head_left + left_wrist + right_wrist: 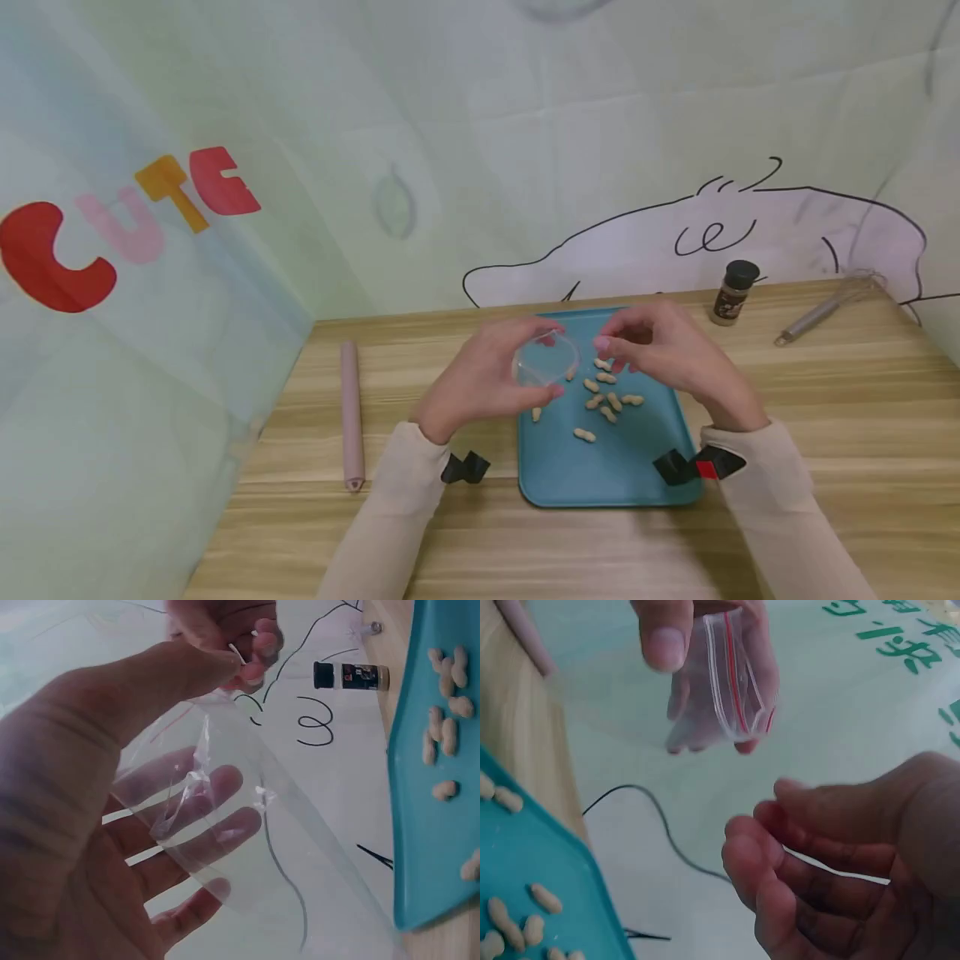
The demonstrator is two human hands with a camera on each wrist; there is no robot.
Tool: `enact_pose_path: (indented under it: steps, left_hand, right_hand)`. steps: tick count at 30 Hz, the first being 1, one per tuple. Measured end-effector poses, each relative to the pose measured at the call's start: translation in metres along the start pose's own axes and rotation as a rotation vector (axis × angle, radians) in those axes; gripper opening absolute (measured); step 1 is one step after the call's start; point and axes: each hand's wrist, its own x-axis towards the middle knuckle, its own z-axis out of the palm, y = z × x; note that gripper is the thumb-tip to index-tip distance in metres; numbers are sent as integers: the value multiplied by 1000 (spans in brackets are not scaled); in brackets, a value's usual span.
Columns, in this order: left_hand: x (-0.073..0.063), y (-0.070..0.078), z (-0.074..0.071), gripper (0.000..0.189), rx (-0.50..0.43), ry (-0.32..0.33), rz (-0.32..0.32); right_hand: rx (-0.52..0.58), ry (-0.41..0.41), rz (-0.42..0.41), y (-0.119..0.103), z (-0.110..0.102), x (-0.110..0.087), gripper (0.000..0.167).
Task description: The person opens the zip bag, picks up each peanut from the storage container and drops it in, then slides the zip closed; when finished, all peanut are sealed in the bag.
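A clear plastic zip bag [731, 682] with a red line along its seal is held by my left hand [483, 375], the mouth spread between thumb and fingers. In the left wrist view the see-through bag [217, 787] lies across the fingers. To its right, my right hand [671, 354] hovers over the far part of a blue tray [600, 479]. Its fingers [746, 859] are loosely curled, thumb close to the index fingertip, and no object shows between them. Several peanuts in their shells [613, 402] lie scattered on the tray below both hands.
A pinkish rolling pin [351, 417] lies on the wooden table at the left. Toward the back right stand a black-capped seasoning jar [733, 293] and, beyond it, a whisk [821, 315]. A printed cloth hangs behind the table and at its left side.
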Motion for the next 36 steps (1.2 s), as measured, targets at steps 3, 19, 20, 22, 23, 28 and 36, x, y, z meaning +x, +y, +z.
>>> enact_pose_path:
  steps: [3, 19, 20, 22, 23, 28, 36]
  left_hand:
    - [-1, -5, -2, 63, -1, -5, -4]
    - [2, -3, -4, 75, -53, -1, -13]
    - [1, -2, -3, 75, -54, -2, -18]
    - [0, -1, -3, 76, -58, -2, -29]
    - [-1, -1, -3, 76, -64, -5, -32]
    - [-2, 1, -2, 76, -85, -22, -24]
    - [-3, 3, -2, 77, -77, -27, -32]
  right_hand:
    - [-49, 12, 57, 12, 1, 3, 13]
    - [-272, -80, 227, 68, 19, 17, 15]
    - [-279, -83, 235, 69, 21, 18, 15]
    - [-289, -92, 245, 71, 24, 18, 15]
    - [-295, -96, 245, 72, 25, 19, 15]
    - [-308, -112, 255, 71, 30, 21, 16]
    - [-327, -111, 265, 72, 38, 26, 16]
